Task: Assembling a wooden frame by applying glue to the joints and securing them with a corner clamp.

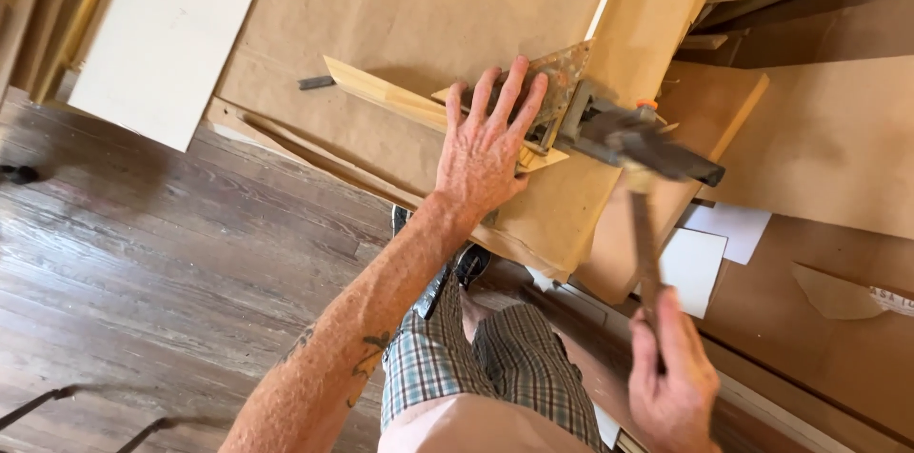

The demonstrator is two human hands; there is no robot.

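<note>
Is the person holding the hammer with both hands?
No, only the right hand grips the hammer; the left hand lies flat on the wooden frame pieces.

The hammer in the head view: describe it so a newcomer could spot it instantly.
Start at the brown paper-covered workbench and find the pale wooden frame corner pinned under the left hand. Just right of it, above the metal corner clamp, is the hammer: a dark metal head on a brown wooden handle gripped by the right hand, the only blurred tool there.
</note>
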